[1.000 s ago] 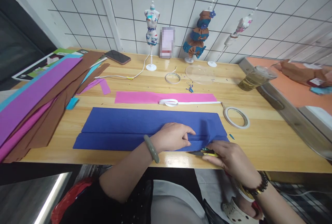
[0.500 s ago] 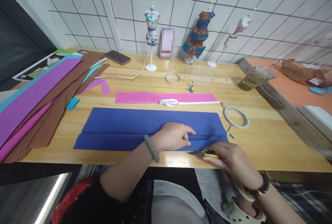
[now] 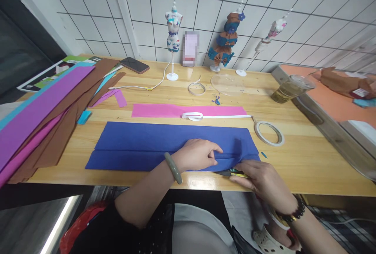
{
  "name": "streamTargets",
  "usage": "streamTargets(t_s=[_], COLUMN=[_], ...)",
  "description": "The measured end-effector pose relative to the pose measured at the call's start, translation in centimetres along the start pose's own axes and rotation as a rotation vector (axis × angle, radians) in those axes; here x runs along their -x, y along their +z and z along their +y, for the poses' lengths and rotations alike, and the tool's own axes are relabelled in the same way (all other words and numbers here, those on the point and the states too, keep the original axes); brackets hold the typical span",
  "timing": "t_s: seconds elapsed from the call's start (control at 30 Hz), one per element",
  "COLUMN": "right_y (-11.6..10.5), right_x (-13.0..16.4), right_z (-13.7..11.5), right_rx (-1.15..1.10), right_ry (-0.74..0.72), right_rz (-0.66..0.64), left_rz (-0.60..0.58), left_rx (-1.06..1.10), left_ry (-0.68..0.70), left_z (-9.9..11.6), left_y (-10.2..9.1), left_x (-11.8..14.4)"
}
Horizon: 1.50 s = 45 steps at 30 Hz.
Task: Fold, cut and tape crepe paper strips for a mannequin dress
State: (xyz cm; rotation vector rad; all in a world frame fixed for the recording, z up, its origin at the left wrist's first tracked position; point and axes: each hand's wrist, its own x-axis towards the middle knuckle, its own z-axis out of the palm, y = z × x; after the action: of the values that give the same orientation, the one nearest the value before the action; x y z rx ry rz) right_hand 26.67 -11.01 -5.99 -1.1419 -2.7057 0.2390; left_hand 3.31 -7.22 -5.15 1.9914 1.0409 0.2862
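A long blue paper-like sheet [image 3: 141, 136] lies along the front of the table, with a lengthwise crease or layered edge in its lower part. My left hand [image 3: 196, 155] rests on the sheet right of its middle, index finger and thumb apart, pressing it down. At the sheet's lower right corner, my right hand [image 3: 261, 177] is closed round small dark scissors [image 3: 227, 173] with yellow on them. Their pointed end faces left along the table's front edge; the handles are mostly under my fingers. A darker blue patch, perhaps a loose strip or a shadow, shows above my right fingers.
Behind the sheet lie a pink strip [image 3: 158, 111] with white tape and a tape roll [image 3: 269, 133]. Coloured strips [image 3: 49, 109] are piled at left. A phone [image 3: 134, 65], dress-form stands [image 3: 172, 76] and a tilted cup [image 3: 290, 88] stand or lie farther back.
The thin blue strip at the sheet's right edge no longer sticks out there; a dark blue patch now shows on the sheet above my right hand. Both hands stay nearly in place.
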Motion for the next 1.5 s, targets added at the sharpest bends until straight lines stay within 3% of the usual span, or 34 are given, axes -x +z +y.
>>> streamTargets(t_s=[1.03, 1.33, 1.5], right_y=[-0.1, -0.1, 0.1], right_x=[-0.9, -0.8, -0.9], right_z=[-1.0, -1.1, -1.0], right_rx=[-0.027, -0.051, -0.067], right_ry=[-0.018, 0.014, 0.023], right_rz=[0.014, -0.006, -0.016], left_rz=[0.011, 0.015, 0.004], left_rx=[0.003, -0.088, -0.06], left_ry=[0.01, -0.063, -0.069], left_z=[0.1, 0.3, -0.5], left_y=[0.1, -1.6, -1.4], left_x=[0.0, 2.2, 2.6])
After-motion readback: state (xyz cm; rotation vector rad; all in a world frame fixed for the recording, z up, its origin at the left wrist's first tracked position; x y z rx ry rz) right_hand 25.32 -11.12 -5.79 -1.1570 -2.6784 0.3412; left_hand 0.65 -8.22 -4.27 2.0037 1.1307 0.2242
